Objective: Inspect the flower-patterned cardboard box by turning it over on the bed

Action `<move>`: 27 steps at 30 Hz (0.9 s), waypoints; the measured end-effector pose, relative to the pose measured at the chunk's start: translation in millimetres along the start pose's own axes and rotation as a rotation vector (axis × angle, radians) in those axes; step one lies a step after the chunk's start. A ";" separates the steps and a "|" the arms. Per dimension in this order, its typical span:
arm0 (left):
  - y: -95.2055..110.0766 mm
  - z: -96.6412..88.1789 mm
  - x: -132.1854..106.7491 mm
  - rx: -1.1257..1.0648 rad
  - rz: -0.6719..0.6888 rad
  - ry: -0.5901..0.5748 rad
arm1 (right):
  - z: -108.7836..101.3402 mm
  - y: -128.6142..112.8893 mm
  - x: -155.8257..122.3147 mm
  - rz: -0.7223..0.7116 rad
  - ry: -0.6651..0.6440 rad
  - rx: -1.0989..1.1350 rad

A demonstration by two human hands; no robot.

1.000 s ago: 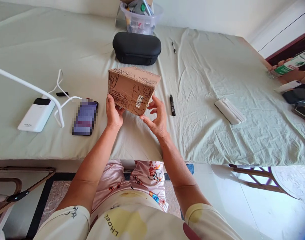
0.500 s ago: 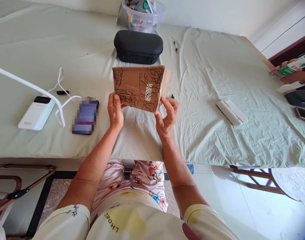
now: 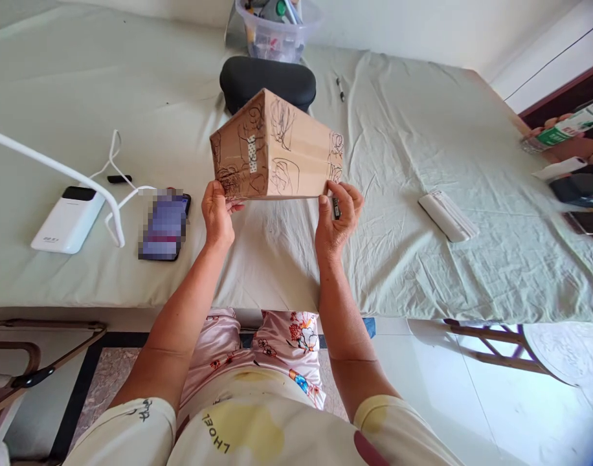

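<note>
A brown cardboard box (image 3: pixel 277 149) covered in black scribbles, with a small white label on one face, is held up above the cloth-covered table (image 3: pixel 398 142). My left hand (image 3: pixel 217 213) grips its lower left corner. My right hand (image 3: pixel 338 217) pinches its lower right corner. One vertical edge of the box faces me, so two sides show. A black marker (image 3: pixel 335 207) lies on the cloth just behind my right hand, mostly hidden.
A black case (image 3: pixel 267 81) and a clear tub of supplies (image 3: pixel 272 29) sit behind the box. A white power bank (image 3: pixel 67 219), white cable and a phone (image 3: pixel 164 226) lie left. A white folded object (image 3: pixel 447 215) lies right. Another person's hand holds a bottle (image 3: pixel 563 133) at the far right.
The box has been turned between my hands, so a corner edge now faces me. It has also been raised a little, and it now covers the front of the black case.
</note>
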State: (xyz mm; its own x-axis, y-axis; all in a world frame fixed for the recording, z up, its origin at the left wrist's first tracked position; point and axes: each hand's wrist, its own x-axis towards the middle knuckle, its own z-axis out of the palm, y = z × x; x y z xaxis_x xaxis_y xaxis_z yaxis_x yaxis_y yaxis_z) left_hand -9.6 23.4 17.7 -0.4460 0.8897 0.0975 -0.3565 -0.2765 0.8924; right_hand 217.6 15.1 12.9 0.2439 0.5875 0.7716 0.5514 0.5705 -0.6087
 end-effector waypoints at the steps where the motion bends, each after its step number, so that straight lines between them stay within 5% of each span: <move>1: -0.1 0.1 0.5 -0.005 -0.030 0.009 | -0.5 4.0 0.1 0.021 0.021 -0.008; 8: -11.0 -2.9 6.4 0.064 -0.268 0.122 | 4.8 28.3 -1.7 0.123 0.012 0.200; 12: -17.5 -11.8 13.4 0.191 -0.067 0.192 | 8.2 34.3 -2.7 0.122 0.009 0.240; 17: -13.2 -15.4 15.3 0.322 0.230 0.113 | 11.1 28.6 -6.3 0.214 -0.045 0.215; 27: -22.4 -19.9 15.7 0.393 0.233 -0.095 | 16.9 22.7 -16.3 0.339 -0.350 0.033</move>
State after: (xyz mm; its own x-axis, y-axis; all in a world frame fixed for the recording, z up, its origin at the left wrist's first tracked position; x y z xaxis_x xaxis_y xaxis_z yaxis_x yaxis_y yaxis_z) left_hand -25.0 36.3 -9.5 -0.3935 0.8547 0.3387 0.0907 -0.3305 0.9394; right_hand 212.7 28.3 -16.6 0.1193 0.8981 0.4233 0.4605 0.3277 -0.8250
